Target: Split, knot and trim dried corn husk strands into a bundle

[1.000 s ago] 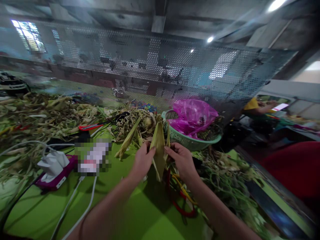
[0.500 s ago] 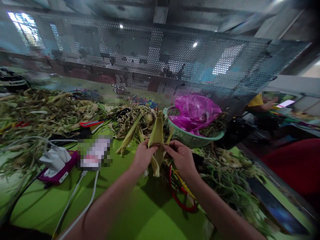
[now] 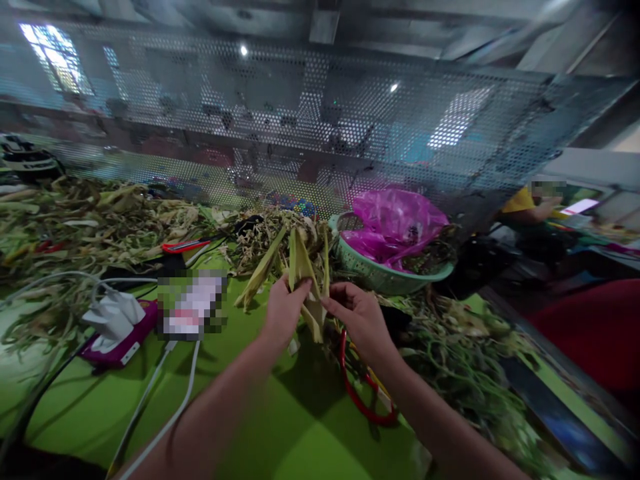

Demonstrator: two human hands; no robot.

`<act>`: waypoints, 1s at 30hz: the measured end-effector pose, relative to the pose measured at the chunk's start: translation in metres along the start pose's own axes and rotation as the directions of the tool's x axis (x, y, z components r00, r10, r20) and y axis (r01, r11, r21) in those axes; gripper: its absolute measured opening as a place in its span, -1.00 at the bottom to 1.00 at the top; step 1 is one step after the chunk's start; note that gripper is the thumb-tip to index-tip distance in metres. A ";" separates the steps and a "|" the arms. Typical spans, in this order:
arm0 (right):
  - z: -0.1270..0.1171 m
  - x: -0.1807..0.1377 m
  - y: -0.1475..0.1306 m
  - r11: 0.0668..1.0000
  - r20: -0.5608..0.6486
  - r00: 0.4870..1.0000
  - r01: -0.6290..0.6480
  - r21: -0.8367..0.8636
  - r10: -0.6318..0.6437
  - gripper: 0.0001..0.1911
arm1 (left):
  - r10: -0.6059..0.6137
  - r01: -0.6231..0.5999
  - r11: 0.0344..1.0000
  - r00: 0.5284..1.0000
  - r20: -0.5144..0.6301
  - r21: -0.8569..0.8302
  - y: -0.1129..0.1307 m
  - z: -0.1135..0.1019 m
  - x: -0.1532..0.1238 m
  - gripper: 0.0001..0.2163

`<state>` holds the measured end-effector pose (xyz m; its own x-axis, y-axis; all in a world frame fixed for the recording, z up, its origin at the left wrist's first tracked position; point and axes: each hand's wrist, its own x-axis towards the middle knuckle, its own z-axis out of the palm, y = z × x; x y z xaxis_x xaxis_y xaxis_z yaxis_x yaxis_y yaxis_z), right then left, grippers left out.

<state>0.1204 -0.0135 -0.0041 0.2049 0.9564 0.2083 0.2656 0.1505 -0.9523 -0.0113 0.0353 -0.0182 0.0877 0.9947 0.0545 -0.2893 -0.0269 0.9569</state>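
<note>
A long, pale yellow-green dry husk point(image 3: 302, 260) is held up above the middle of the bright green flat table point(image 3: 280, 433), its pointed upper parts toward the far edge and its lower end hanging between the two hands. The left hand point(image 3: 286, 310) is closed on the husk's left side, thumb pressed over bent fingers; the right hand point(image 3: 359, 317) pinches at its right side with thumb and forefinger nearly together, the other fingers curled, beside a narrow upright strip. Just left lies a similar long folded dry leaf point(image 3: 260, 273), before a tangled brown-green pile of dried stems point(image 3: 255, 235). Under the right wrist, a red rounded loop point(image 3: 375, 418) rests on the tabletop. Toward the far edge, right of the husk, a light green perforated plastic basket point(image 3: 385, 283) carries a crumpled, shiny magenta plastic bag point(image 3: 400, 223). A heap of green and brown stalks point(image 3: 460, 363) runs along the right edge. On the left side sit a purple power strip point(image 3: 120, 350) with white plugs point(image 3: 114, 313) and a pale pixelated slab point(image 3: 193, 307); a broad heap of withered leaves point(image 3: 100, 208) fills the far left corner. A grey perforated metal screen point(image 3: 250, 120) stands beyond the far edge.
</note>
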 end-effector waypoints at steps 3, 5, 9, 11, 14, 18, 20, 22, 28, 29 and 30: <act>0.000 0.000 -0.001 0.995 0.011 0.998 -0.056 0.079 0.055 -0.75 | -0.014 0.013 0.999 1.000 -0.025 -0.038 -0.003 0.001 0.001 -0.78; 0.002 -0.001 -0.005 0.975 0.019 0.995 -0.102 0.198 0.100 -0.78 | -0.023 0.020 0.997 0.999 -0.039 -0.071 -0.006 0.000 0.005 -0.78; 0.005 -0.004 -0.016 0.882 0.055 0.987 -0.161 0.442 0.153 -0.80 | -0.013 0.009 0.999 0.995 -0.095 -0.044 -0.011 -0.005 0.013 -0.77; 0.002 -0.004 -0.022 0.826 0.086 0.982 -0.187 0.532 0.166 -0.82 | -0.006 0.000 0.999 0.992 -0.123 -0.049 -0.009 -0.009 0.015 -0.77; -0.014 -0.002 -0.037 0.772 0.100 0.985 -0.171 0.612 0.138 -0.81 | -0.012 -0.001 0.997 0.988 -0.156 -0.083 -0.002 -0.017 0.019 -0.75; -0.039 0.003 -0.056 0.799 -0.060 0.998 0.040 0.600 -0.005 -0.82 | -0.006 -0.021 0.981 0.991 -0.135 -0.193 0.005 -0.021 0.021 -0.75; -0.040 0.004 -0.056 0.843 -0.136 0.991 0.085 0.531 -0.014 -0.80 | -0.005 -0.006 0.982 0.998 -0.063 -0.188 0.004 -0.017 0.019 -0.77; -0.033 0.005 -0.046 0.887 -0.132 0.991 0.046 0.459 0.016 -0.75 | -0.031 0.032 0.991 0.999 0.007 -0.132 0.001 -0.011 0.015 -0.79; -0.004 0.006 -0.002 0.965 -0.046 0.997 -0.049 0.257 0.063 -0.73 | 0.000 -0.017 0.993 0.989 0.146 0.114 0.000 0.003 0.001 -0.83; -0.003 0.007 0.002 0.976 -0.055 0.997 -0.043 0.215 0.056 -0.72 | 0.009 -0.031 0.990 0.988 0.157 0.136 0.001 0.004 -0.001 -0.84; -0.003 0.007 0.004 0.983 -0.066 0.997 -0.036 0.180 0.049 -0.70 | 0.016 -0.041 0.987 0.987 0.162 0.153 0.002 0.004 -0.002 -0.84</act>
<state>0.1257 -0.0066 -0.0059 0.2791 0.9441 0.1756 0.0842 0.1581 -0.9838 -0.0084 0.0330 -0.0148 0.2362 0.9649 0.1151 -0.1432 -0.0826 0.9862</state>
